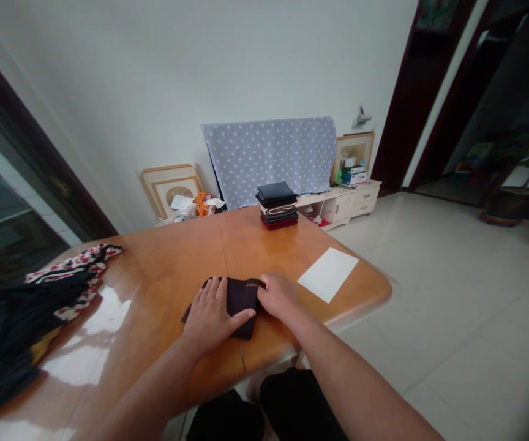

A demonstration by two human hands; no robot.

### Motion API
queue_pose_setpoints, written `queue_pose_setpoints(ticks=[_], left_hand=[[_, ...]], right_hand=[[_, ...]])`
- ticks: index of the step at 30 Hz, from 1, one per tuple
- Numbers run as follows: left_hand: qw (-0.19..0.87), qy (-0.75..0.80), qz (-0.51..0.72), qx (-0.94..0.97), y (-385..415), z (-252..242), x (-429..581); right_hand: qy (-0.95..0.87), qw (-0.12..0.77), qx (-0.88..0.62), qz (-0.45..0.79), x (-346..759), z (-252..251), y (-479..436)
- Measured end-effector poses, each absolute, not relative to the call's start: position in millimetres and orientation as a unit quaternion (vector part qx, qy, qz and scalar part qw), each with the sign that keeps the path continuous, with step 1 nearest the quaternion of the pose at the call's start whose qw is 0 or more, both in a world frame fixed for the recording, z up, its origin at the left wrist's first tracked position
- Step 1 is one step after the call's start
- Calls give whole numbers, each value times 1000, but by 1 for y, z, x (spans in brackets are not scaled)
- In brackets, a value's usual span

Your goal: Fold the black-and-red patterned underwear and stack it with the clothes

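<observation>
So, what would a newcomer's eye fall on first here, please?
The left hand lies flat on a dark folded cloth on the wooden table; the right hand grips its end. A stack of folded cloths sits at the far edge, a white sheet at right.

a home living room is being shown: framed pictures (172, 184) are being leaned on the wall (154, 73) beside a low drawer cabinet (354, 201), and a potted plant (515, 202) is being kept near the doorway (489, 122).
</observation>
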State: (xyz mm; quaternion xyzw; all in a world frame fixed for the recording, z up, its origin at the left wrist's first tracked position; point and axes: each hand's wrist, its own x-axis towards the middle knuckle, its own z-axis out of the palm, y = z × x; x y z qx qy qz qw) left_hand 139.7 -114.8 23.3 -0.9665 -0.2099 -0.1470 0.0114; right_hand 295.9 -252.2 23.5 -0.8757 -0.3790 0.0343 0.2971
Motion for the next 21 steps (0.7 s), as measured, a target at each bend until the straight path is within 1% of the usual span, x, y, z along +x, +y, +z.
queue_pose_setpoints(ticks=[4, 7, 10, 15, 17, 19, 21], left_hand=[[6, -211, -148, -966, -113, 21, 139], [2, -209, -145, -967, -113, 21, 138], [-2, -203, -144, -969, -114, 22, 137], [-12, -208, -137, -968, -118, 26, 135], [-17, -215, -135, -967, -120, 28, 135], [-21, -218, -137, -966, -121, 28, 134], [-24, -219, -140, -965, -121, 28, 134]], right_hand=[[-426, 349, -825, 131, 309, 30, -260], [-450, 358, -803, 156, 314, 35, -262], [-438, 363, -808, 153, 310, 33, -258], [-407, 345, -840, 95, 303, 21, -253], [-410, 344, -840, 96, 306, 21, -254], [-409, 364, -829, 115, 310, 25, -256], [-407, 392, -819, 101, 311, 32, -259]])
